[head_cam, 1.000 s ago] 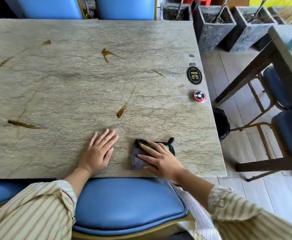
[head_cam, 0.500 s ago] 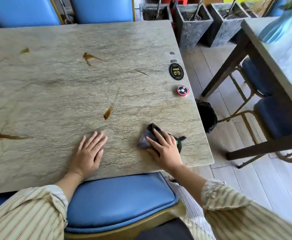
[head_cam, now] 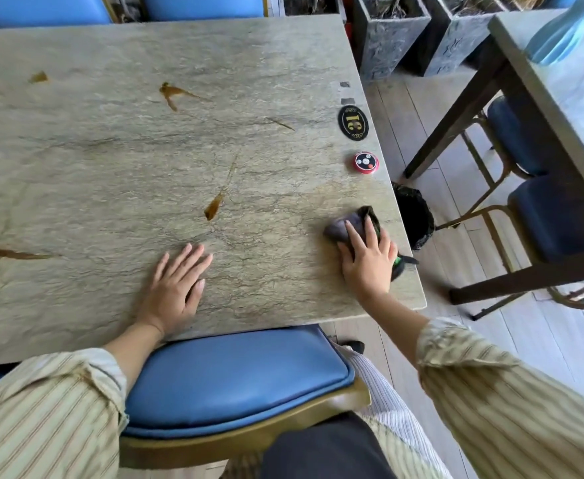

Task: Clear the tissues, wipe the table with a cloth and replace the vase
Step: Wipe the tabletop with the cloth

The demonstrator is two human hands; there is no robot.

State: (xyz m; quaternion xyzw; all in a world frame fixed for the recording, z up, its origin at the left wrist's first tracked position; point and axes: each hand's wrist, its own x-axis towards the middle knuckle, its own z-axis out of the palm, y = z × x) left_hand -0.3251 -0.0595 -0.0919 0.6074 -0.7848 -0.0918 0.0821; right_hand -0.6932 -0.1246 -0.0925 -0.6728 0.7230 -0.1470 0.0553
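Note:
A dark grey cloth (head_cam: pixel 344 225) with a green patch lies near the right edge of the stone-patterned table (head_cam: pixel 110 160). My right hand (head_cam: pixel 370 261) presses flat on top of it, fingers spread over the fabric. My left hand (head_cam: pixel 178 285) rests palm down on the bare table near the front edge, holding nothing. Brown streaks (head_cam: pixel 213 207) mark the tabletop in several places. A light blue vase (head_cam: pixel 567 32) stands on the neighbouring table at the top right. No tissues are visible.
An oval number plaque (head_cam: pixel 352 126) and a red call button (head_cam: pixel 365 163) sit by the table's right edge. A black bin (head_cam: pixel 416 216) stands on the floor beside it. A blue chair seat (head_cam: pixel 235 382) is below me, grey planters (head_cam: pixel 390 32) behind.
My right hand has slid the cloth to the right, from the front middle toward the table's right edge. My left hand has stayed flat in place.

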